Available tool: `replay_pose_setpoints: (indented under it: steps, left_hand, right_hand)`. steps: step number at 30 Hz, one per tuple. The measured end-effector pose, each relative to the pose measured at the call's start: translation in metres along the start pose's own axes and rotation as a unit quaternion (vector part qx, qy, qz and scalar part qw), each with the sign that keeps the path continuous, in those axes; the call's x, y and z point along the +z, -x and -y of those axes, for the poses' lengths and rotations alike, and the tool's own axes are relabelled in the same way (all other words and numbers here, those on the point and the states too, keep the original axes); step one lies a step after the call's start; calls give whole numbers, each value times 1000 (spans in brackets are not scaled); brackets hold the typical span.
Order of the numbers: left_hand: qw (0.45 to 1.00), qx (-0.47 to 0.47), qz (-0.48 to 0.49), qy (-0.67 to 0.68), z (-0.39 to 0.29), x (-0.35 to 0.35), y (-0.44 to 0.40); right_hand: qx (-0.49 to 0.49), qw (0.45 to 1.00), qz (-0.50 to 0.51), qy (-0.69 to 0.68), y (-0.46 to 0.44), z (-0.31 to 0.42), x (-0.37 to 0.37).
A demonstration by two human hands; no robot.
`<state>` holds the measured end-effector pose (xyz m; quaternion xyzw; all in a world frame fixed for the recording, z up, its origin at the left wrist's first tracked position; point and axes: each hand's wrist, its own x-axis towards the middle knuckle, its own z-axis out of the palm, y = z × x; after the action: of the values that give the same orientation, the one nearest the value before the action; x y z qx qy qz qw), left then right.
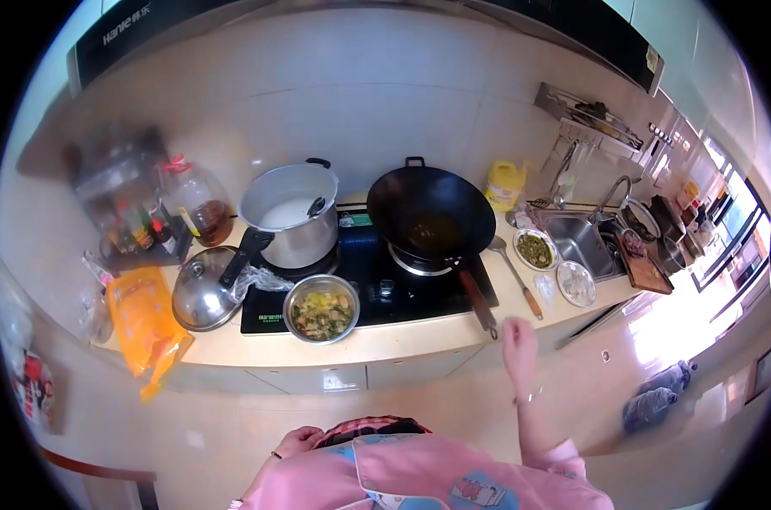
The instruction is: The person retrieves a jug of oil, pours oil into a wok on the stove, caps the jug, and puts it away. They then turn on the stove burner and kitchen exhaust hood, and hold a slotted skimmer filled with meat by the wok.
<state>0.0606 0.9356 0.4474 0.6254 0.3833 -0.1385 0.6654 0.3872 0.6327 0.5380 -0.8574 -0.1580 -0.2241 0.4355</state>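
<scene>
My right hand [519, 336] is raised just in front of the counter edge, its fingers curled together; whether anything is inside them is hidden. It is nearest to the wooden handle of the black wok [432, 208], which stands on the right burner with some dark oil in it, and to a spatula [518, 276] lying on the counter. My left hand [299, 441] hangs low by the dark red cloth at my waist, with its fingers hidden or too small to tell. A metal bowl of mixed food [322, 309] rests at the front of the black cooktop [381, 310].
A pressure cooker pot [290, 217] with whitish content stands on the left burner. Left of it are its lid [205, 293], an orange bag [143, 314] and an oil bottle [200, 208]. To the right are two plates of food [535, 249], a sink [574, 240] and a cutting board [645, 268].
</scene>
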Motion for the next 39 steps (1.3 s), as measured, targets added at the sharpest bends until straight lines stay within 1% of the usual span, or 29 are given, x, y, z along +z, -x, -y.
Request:
replay_pose_setpoints:
  steps: [1, 2, 3, 4, 5, 7, 8, 10, 11, 12, 13, 14, 15, 16, 17, 18, 19, 20, 21, 22, 23, 24, 26, 27, 30, 32, 36, 38, 39]
  left_hand:
    - [1000, -4, -8, -1, 0, 3, 1]
    - [1000, -4, -7, 1, 4, 4, -2]
    - [1000, 8, -2, -8, 10, 3, -8]
    - [1000, 21, 2, -17, 10, 4, -10]
    - [1000, 22, 1, -15, 11, 7, -11]
    - [1000, 24, -4, -10, 10, 10, -9]
    - [1000, 23, -6, -11, 7, 11, -9]
    - [997, 41, 27, -50, -5, 14, -11]
    - [998, 41, 25, -49, -14, 19, -20]
    - [991, 87, 56, -84, -26, 25, -34]
    - [980, 132, 86, -118, -42, 33, -43]
    - [976, 143, 120, -116, -73, 46, -45]
    - [969, 155, 154, -115, -110, 61, -48]
    - [964, 163, 186, -98, -138, 76, -60]
    - [957, 173, 217, -81, -162, 92, -77]
    - [965, 147, 212, 37, -182, 113, -92]
    - [950, 145, 264, 86, -205, 129, -111]
    - [942, 91, 277, 168, -239, 153, -109]
    - [881, 33, 369, 294, -268, 167, -97]
    - [817, 33, 463, 342, -272, 177, -128]
    - [835, 24, 412, 363, -286, 193, -129]
    - [851, 13, 360, 381, -296, 206, -130]
    - [874, 1, 337, 351, -295, 215, -150]
    - [906, -4, 279, 317, -289, 220, -157]
    - [946, -5, 226, 231, -275, 227, -162]
    - [957, 49, 177, 224, -267, 236, -158]
    - [955, 74, 164, 234, -250, 244, -159]
    - [955, 85, 164, 232, -244, 244, -160]
    - [955, 84, 167, 231, -242, 244, -160]
  right_hand:
    - [-76, 997, -26, 7, -19, -19, 11]
    - [-78, 997, -25, 9, -36, -25, 16]
    - [103, 977, 175, -71, -53, -28, 22]
    - [275, 879, 362, -144, -65, -29, 26]
    - [272, 879, 364, -143, -70, -29, 31]
    - [448, 731, 381, -347, -70, -22, 46]
    - [448, 730, 381, -348, -68, -18, 48]
    - [514, 618, 413, -429, -63, -6, 47]
    - [528, 594, 406, -451, -62, 4, 46]
    - [529, 592, 410, -448, -60, 9, 47]
    - [543, 558, 406, -478, -60, 14, 48]
    - [556, 523, 400, -507, -58, 21, 48]
    - [570, 516, 382, -513, -58, 38, 42]
    - [570, 516, 384, -512, -57, 39, 44]
    - [570, 471, 386, -552, -56, 39, 46]
    - [568, 425, 387, -589, -57, 40, 49]
    - [577, 389, 383, -607, -57, 44, 49]
    - [578, 389, 384, -606, -58, 50, 47]
    - [571, 401, 374, -611, -59, 57, 43]
    - [563, 413, 364, -617, -59, 62, 43]
    - [568, 442, 346, -602, -58, 64, 46]
    - [568, 441, 347, -601, -55, 60, 47]
    - [540, 447, 371, -609, -46, 50, 47]
    - [533, 471, 372, -597, -43, 47, 47]
    - [530, 464, 401, -586, -23, 27, 50]
    - [525, 469, 422, -571, -14, 16, 52]
    - [506, 512, 439, -538, 3, 2, 54]
    - [480, 577, 413, -516, 9, 0, 57]
    - [480, 579, 410, -516, 11, 2, 58]
